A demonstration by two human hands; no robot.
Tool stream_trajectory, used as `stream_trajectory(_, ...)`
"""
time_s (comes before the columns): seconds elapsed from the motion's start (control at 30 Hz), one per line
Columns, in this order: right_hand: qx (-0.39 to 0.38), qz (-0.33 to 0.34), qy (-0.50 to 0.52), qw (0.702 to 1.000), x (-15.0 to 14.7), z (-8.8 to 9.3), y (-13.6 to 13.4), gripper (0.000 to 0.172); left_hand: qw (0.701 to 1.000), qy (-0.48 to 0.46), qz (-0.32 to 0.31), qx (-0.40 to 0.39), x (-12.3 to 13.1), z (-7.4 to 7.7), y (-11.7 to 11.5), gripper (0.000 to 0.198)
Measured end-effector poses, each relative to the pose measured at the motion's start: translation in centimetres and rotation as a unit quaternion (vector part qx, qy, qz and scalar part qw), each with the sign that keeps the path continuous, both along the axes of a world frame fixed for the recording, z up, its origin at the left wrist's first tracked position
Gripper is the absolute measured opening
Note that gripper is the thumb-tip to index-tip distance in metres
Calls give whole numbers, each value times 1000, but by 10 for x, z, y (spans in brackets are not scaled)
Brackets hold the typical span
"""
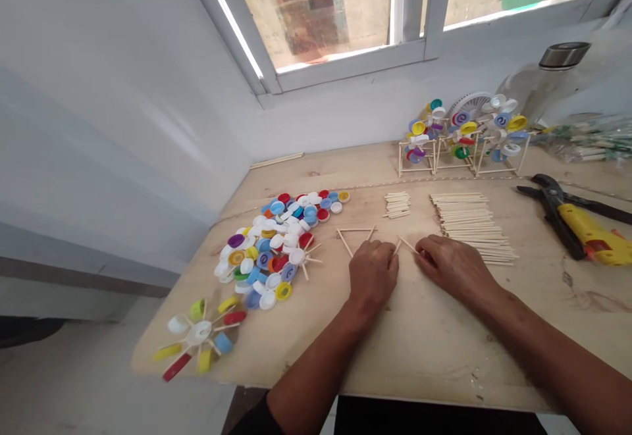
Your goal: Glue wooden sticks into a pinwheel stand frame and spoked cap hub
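My left hand (374, 269) rests on the table with curled fingers, holding a thin wooden stick (397, 245) whose end shows at the fingertips. My right hand (444, 262) pinches another wooden stick (407, 245); the two stick ends nearly meet in a point, and whether they touch I cannot tell. Just beyond and left of my left hand lies a stick frame (354, 230), partly hidden by that hand. A stack of short sticks (397, 204) is ahead of my hands. Longer sticks (467, 218) lie in a row beyond my right hand.
Colourful bottle caps (276, 241) are heaped on the left. A cap-and-stick wheel (199, 333) lies near the front-left edge. Finished-looking cap wheels on stands (464, 139) line the back. Black pliers (550, 208) and a yellow glue gun (595, 234) lie at right.
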State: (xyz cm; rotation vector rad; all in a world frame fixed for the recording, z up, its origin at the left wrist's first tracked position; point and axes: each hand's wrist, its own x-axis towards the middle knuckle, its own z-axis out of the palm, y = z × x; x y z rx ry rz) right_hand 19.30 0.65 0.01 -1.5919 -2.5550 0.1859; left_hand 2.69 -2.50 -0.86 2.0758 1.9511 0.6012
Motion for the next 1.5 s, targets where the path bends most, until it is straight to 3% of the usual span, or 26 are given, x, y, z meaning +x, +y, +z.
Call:
stream_trajectory(0.3, 33, 9, -7, 999, -3, 0, -4, 23, 1000, 8, -10, -1, -1, -4, 1, 14)
stream_trajectory(0.93, 29, 25, -39, 998, -6, 2, -5, 20, 1000, 24, -12, -10, 0, -2, 0, 20)
stream_trajectory(1.5, 48, 14, -10, 999, -7, 1, -8, 23, 999, 31, -9, -7, 1, -2, 1, 17)
